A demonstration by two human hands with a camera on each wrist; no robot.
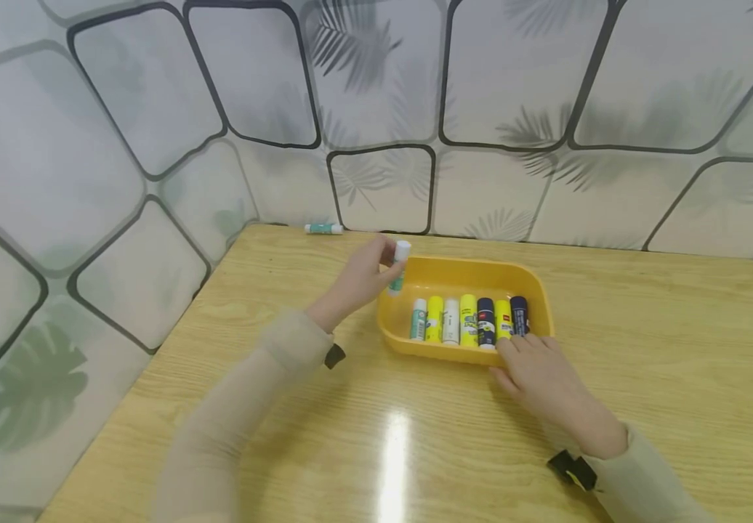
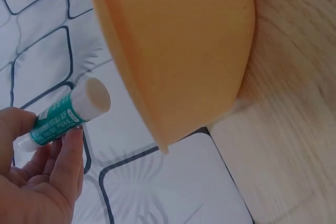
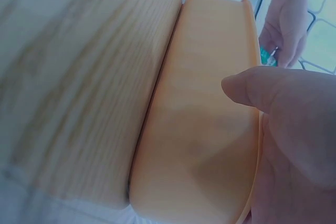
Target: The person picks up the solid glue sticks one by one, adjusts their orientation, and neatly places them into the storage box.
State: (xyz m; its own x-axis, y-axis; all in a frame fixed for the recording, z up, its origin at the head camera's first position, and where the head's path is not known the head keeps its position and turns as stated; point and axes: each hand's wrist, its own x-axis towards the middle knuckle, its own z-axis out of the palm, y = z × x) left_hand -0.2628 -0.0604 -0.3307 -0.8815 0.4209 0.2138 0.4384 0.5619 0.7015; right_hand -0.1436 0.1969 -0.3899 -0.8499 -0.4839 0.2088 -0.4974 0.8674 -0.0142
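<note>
My left hand point(image 1: 358, 282) pinches a white-and-green glue stick point(image 1: 402, 251) between thumb and fingers, over the left end of a yellow plastic bin point(image 1: 474, 269). In the left wrist view the glue stick point(image 2: 62, 118) is tilted, one white end toward the camera, beside the bin's outer wall. My right hand point(image 1: 549, 388) grips the bin's near right rim; its thumb point(image 3: 244, 88) lies against the outside wall and the other fingers reach over the edge. Inside the bin, several glue sticks point(image 1: 468, 319) in yellow, white, green and dark blue stand in a row along the near wall.
Another white-and-green glue stick point(image 1: 324, 229) lies at the back edge of the wooden table point(image 1: 272, 290). A patterned wall covering point(image 1: 383, 185) rises directly behind the table and along its left side.
</note>
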